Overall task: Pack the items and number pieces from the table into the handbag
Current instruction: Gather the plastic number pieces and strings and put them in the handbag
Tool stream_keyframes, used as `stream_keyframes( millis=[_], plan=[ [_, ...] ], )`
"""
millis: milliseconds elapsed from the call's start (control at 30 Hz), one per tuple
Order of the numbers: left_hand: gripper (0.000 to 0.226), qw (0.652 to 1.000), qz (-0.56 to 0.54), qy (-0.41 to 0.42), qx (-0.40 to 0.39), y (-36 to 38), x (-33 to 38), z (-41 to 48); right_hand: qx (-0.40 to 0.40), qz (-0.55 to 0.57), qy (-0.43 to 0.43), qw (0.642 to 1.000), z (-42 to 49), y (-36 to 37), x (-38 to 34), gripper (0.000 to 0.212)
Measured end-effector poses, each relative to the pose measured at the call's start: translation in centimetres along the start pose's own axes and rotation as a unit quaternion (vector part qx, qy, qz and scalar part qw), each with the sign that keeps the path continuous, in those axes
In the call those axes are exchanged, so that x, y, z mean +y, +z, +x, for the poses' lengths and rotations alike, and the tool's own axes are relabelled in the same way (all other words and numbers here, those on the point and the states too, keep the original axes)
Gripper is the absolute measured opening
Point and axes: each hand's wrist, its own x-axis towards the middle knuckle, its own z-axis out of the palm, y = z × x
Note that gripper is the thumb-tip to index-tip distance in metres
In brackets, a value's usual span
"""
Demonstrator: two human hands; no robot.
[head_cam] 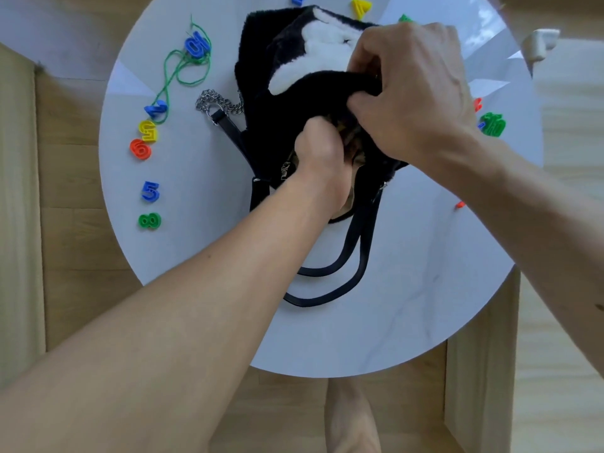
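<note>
A: Where's the handbag?

B: The black furry handbag (261, 125), with its white patch, lies at the centre of the round white bench (408, 305), its straps trailing toward the lower middle of the frame.

A: And the hands?

B: The right hand (408, 93) is closed on the bag's fuzzy rim, pulling the mouth apart. The left hand (322, 152) is curled and pushed into the opening; I cannot tell whether it holds anything.

A: Any readable pieces?

B: At the left of the frame: a blue 2 (156, 108), yellow 5 (149, 130), orange 6 (140, 148), blue 5 (150, 191) and green 8 (149, 221). A green cord (170, 80) loops by another blue piece (196, 44) at upper left. A green 10 (494, 124) sits at the right
</note>
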Motion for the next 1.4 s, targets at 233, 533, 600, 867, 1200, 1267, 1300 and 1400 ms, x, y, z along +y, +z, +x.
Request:
stream_keyframes(
  millis=[233, 533, 600, 867, 1200, 1267, 1300, 1400],
  plan=[
    [0.024, 0.97, 0.207, 0.096, -0.087, -3.0, -1.3, -1.8, -0.012, 0.012, -0.003, 1.0, -0.1, 0.0, 0.7, 0.018],
    [0.042, 0.878, 0.455, 0.131, -0.074, -7.3, -1.9, -2.7, -0.048, 0.008, -0.006, 0.999, -1.5, 1.7, 1.5, 0.018],
    [0.041, 0.875, 0.462, 0.138, -0.049, -7.8, -2.1, -3.2, -0.075, -0.008, -0.005, 0.997, -1.9, 2.7, 1.6, 0.021],
    [0.025, 0.827, 0.528, 0.183, 0.059, -14.7, 2.0, -4.3, -0.199, -0.05, 0.016, 0.979, -3.0, 5.9, -1.0, 0.023],
    [0.052, 0.55, 0.773, 0.23, 0.216, -27.2, 11.1, 0.1, -0.169, 0.07, -0.026, 0.983, 1.3, 12.6, -12.8, 0.047],
    [0.061, 0.545, 0.785, 0.201, 0.218, -28.4, 12.0, 0.8, -0.166, 0.068, -0.03, 0.983, 3.7, 14.3, -14.5, 0.053],
    [0.063, 0.549, 0.785, 0.195, 0.209, -28.7, 12.3, 1.1, -0.168, 0.063, -0.036, 0.983, 4.8, 15.0, -15.2, 0.055],
    [0.062, 0.576, 0.775, 0.197, 0.173, -29.0, 12.8, 1.6, -0.185, 0.031, -0.076, 0.979, 8.0, 17.4, -17.5, 0.057]
  ],
)
